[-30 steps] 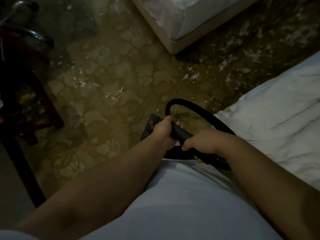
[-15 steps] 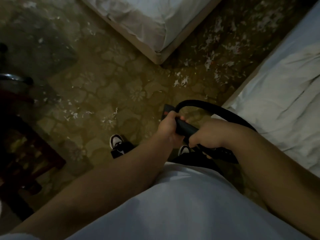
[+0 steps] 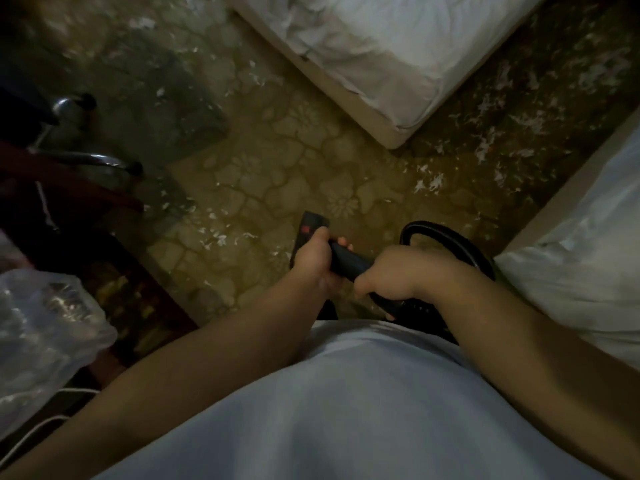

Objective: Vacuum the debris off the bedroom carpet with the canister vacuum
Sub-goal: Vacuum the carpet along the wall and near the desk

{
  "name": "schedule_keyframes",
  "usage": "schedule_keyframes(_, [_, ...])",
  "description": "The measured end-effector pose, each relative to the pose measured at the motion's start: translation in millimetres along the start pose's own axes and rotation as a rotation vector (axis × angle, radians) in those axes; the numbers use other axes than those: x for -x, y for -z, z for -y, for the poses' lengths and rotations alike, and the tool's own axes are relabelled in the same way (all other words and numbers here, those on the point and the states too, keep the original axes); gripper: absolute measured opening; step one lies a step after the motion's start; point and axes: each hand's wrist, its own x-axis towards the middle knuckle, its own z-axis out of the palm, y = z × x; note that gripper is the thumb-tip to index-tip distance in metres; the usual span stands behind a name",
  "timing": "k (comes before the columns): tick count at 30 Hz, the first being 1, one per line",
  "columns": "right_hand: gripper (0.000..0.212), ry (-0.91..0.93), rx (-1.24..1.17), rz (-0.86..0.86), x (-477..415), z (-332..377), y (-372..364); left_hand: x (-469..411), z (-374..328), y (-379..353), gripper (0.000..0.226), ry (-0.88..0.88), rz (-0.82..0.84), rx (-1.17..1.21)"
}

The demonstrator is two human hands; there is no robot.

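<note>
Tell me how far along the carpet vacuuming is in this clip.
Early to midway. The carpet centre looks mostly clear. Left hand and right hand grip the vacuum wand, its floor head beside white scraps. Left to do: the dense debris between the two beds.

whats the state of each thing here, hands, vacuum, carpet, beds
left hand: closed around the vacuum handle
right hand: closed around the handle, behind the left
vacuum handle: gripped by both hands
floor head: down on the carpet
hose: looped beside the right arm
carpet: littered with white scraps
beds: sheets rumpled
</note>
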Motion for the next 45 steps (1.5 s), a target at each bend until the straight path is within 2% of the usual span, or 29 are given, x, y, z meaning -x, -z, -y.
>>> schedule_keyframes(10, [0.041, 0.166, 0.010, 0.102, -63.9, 109.4, -71.0, 12.3, -85.6, 115.6, 0.016, -0.217, -0.280, 0.136])
schedule_keyframes(16, [0.050, 0.208, 0.080, 0.120, -77.2, 127.7, -93.7, 16.3, -93.1, 148.5, 0.009, -0.225, -0.352, 0.162])
schedule_keyframes(19, [0.048, 0.219, 0.096, 0.128, -77.0, 126.3, -93.0, 15.7, -90.2, 148.8, 0.007, -0.215, -0.355, 0.184])
schedule_keyframes(27, [0.034, 0.150, 0.105, 0.128, -57.8, 93.0, -45.4, 8.6, -67.7, 92.2, 0.011, -0.142, -0.248, 0.167])
schedule_keyframes(32, [0.026, 0.105, 0.130, 0.108, -34.5, 63.2, 7.3, -4.8, -46.6, 32.7, 0.014, -0.078, -0.155, 0.161])
schedule_keyframes(38, [0.022, 0.043, 0.110, 0.068, -23.1, 18.7, 69.6, -17.2, -25.8, -47.3, 0.011, 0.009, -0.063, 0.037])
schedule_keyframes(45, [0.020, 0.060, 0.048, 0.022, -29.6, 10.3, 94.3, -20.2, -40.9, -81.2, 0.008, -0.012, -0.021, -0.016])
